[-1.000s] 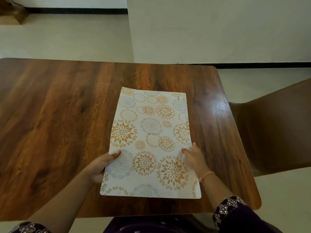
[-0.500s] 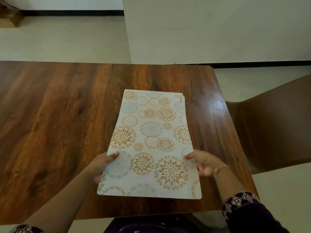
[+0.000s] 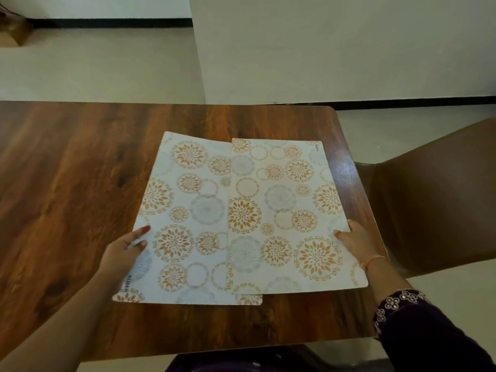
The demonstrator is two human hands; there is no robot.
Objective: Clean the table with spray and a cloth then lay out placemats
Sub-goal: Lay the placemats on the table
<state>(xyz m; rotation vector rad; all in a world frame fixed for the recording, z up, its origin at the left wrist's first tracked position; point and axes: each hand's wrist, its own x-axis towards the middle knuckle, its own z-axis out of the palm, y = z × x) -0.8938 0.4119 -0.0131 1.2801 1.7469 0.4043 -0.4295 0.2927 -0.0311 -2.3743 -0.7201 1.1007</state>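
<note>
Head view, looking down: a glossy dark wooden counter (image 3: 67, 183) fills most of the frame, with a brown chair (image 3: 434, 197) just beside its right end. Two pale placemats printed with orange and grey flower rings lie near that end, side by side. The right placemat (image 3: 295, 210) overlaps the inner edge of the left placemat (image 3: 185, 210). The left hand (image 3: 120, 256) grips the left placemat's outer edge, two fingers (image 3: 141, 232) showing on top. The right hand (image 3: 355, 241) pinches the right placemat's outer edge, thumb over, the rest hidden beneath. Both mats look thin, light and bendy, likely to slide easily on polished wood. Holding midway along a long edge should keep each flat; a corner would probably droop.
</note>
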